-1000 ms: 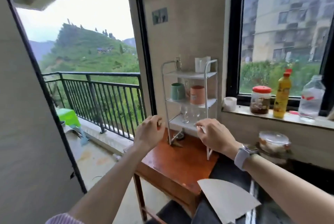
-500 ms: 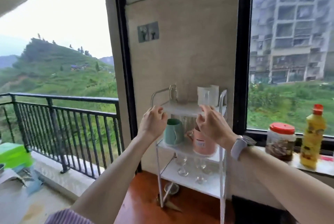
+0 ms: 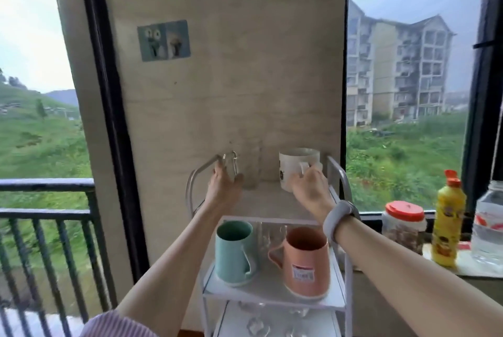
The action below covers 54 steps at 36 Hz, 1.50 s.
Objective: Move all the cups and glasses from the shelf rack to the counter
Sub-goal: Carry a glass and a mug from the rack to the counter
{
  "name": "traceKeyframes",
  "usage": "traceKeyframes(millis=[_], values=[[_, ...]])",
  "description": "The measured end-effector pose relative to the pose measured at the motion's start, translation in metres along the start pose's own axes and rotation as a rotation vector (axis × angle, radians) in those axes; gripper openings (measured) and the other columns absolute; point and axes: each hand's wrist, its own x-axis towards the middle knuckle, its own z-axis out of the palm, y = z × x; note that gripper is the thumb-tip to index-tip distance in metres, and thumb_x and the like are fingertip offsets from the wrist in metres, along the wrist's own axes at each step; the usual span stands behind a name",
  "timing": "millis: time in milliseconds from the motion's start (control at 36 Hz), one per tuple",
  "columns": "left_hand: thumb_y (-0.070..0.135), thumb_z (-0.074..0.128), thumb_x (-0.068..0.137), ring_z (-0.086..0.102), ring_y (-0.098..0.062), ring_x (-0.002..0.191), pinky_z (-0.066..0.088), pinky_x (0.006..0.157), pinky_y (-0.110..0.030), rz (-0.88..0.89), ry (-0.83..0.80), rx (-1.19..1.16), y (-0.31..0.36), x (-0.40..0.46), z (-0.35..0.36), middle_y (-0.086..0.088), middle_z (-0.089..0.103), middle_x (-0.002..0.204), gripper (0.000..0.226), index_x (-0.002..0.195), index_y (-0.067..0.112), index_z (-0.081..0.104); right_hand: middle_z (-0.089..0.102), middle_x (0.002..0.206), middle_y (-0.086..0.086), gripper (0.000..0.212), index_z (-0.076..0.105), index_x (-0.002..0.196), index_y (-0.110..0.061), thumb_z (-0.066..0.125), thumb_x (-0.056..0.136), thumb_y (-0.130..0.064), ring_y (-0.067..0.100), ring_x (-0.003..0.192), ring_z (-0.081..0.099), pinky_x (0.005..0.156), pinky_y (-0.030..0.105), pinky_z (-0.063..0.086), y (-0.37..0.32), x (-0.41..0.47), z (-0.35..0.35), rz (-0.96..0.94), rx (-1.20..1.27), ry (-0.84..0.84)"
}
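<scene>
1. Head camera view: a white shelf rack (image 3: 337,306) with three tiers is seen from above, set against a beige wall between two windows.
2. On the top tier, a white mug (image 3: 292,166) is seen at the back right corner, and a clear glass (image 3: 251,166) stands near the back, left of the mug.
3. The right hand (image 3: 309,189) is placed at the white mug, its fingers curled round the handle. A pale grey watch (image 3: 336,218) is worn on that wrist.
4. The left hand (image 3: 224,187) is reached to the back left corner of the top tier, just beside the clear glass. Its fingers are seen at the rack's metal rail; whether they are clenched on anything cannot be told.
5. On the middle tier, a teal mug (image 3: 234,252) is placed at the left and a pink mug (image 3: 306,263) at the right, both upright, with clear glasses (image 3: 268,233) behind them.
6. More glassware, blurred, is seen on the bottom tier.
7. On the window ledge at the right, a red-lidded jar (image 3: 404,223), a yellow bottle (image 3: 447,221) and a clear bottle (image 3: 490,222) are lined up.
</scene>
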Motion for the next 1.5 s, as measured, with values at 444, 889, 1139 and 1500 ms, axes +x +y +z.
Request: traceKeyframes(millis=[444,889,1139,1500], values=[[0.006,0.038,0.095,0.038,-0.015,0.057,0.035,0.057,-0.027,0.095,-0.044,-0.478,0.007,0.015,0.019,-0.002,0.045,0.063,0.015,0.084,0.008,0.048,0.039,0.053,0.003,0.028,0.042,0.061,-0.016,0.042,0.089,-0.019,0.015,0.046,0.033,0.044,0.023,0.024,0.000,0.021,0.008,0.171,0.320,-0.087],[0.022,0.041,0.096,0.030,-0.019,0.059,0.027,0.053,-0.034,0.275,0.215,-0.594,0.022,-0.046,-0.004,-0.004,0.037,0.064,0.025,0.080,0.003,0.044,0.039,0.052,0.006,0.036,0.039,0.053,-0.010,0.049,0.087,-0.017,0.018,0.051,0.034,0.050,0.030,0.027,-0.009,-0.044,-0.016,-0.249,0.217,0.021],[0.027,0.042,0.093,0.031,-0.020,0.061,0.029,0.057,-0.037,0.447,0.209,-0.668,0.063,-0.089,-0.013,0.002,0.038,0.062,0.023,0.071,0.026,0.042,0.037,0.046,0.003,0.039,0.040,0.052,-0.011,0.049,0.090,-0.011,0.013,0.043,0.032,0.045,0.028,0.024,-0.008,-0.082,-0.069,-0.416,0.312,0.110],[0.017,0.043,0.096,0.030,-0.015,0.060,0.027,0.056,-0.033,0.484,-0.193,-0.846,0.179,-0.249,0.119,0.004,0.035,0.064,0.029,0.069,0.025,0.038,0.033,0.039,-0.003,0.040,0.034,0.048,-0.010,0.048,0.080,-0.029,0.016,0.043,0.029,0.046,0.027,0.025,0.076,-0.197,-0.273,-0.280,0.124,0.472]])
